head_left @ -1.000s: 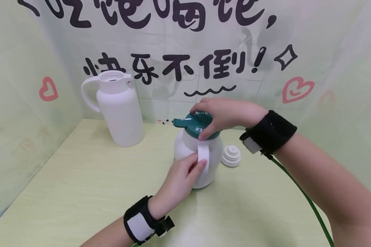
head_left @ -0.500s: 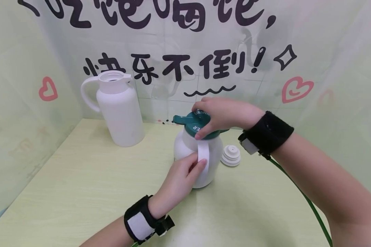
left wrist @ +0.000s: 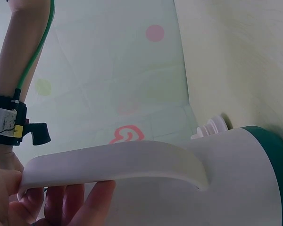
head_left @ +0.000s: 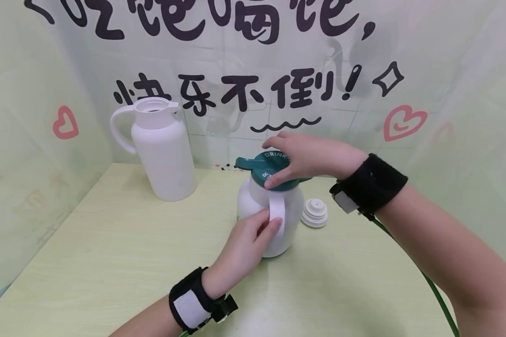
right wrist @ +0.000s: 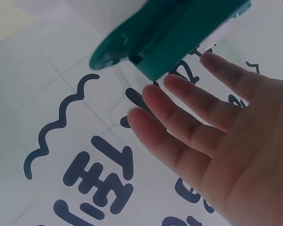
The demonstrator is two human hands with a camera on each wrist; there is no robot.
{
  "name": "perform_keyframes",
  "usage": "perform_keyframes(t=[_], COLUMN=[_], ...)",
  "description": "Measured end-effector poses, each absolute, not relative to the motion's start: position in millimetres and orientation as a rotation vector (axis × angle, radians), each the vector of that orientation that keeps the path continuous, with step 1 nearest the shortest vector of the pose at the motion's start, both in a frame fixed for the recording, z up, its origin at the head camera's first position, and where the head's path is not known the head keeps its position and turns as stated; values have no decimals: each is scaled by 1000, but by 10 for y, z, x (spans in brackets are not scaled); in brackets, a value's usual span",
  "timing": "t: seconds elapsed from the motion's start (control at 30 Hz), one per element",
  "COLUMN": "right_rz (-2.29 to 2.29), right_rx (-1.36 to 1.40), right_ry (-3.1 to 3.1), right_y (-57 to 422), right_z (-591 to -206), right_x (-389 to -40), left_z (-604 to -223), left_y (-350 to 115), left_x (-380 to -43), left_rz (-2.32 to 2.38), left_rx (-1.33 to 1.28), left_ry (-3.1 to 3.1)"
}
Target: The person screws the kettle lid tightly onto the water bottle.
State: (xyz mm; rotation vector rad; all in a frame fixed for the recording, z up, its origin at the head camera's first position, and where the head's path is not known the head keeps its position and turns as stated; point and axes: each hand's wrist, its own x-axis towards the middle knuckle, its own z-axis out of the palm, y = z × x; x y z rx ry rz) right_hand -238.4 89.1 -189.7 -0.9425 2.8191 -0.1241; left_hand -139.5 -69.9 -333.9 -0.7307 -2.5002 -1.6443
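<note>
A round white jug with a green base stands upright on the table in the head view. Its green lid bears white lettering and has a spout pointing left. My left hand grips the jug's white handle, fingers through the loop and thumb outside. Over the lid is my right hand, its thumb at the lid's near rim. In the right wrist view its fingers are spread and stand apart from the green lid. The palm hides part of the lid in the head view.
A white stepped stopper sits on the table just right of the jug. A taller white jug with no lid on stands at the back left, handle to the left. Behind rises a printed curtain. A green cable hangs from the right wristband.
The lid has turned slightly, its spout shifting toward the back. My right fingers have lifted off the lid's far side and spread. The left hand and the jug body have stayed put.
</note>
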Motion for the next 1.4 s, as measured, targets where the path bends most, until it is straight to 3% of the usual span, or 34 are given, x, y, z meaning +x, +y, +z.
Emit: perform_keyframes(t=[0.4,1.4], right_rz=[-105,-261], right_rx=[-1254,-1120], right_ry=[2748,2622], right_y=[961,984], right_z=[-1829,-1969], right_x=[-2407,-2472], left_z=[-3355,-3349], left_y=[-689,-693], left_x=[-1402,-1392], left_rz=[-1612,-1634], left_rx=[-742,-738], left_ry=[-2490,-2479])
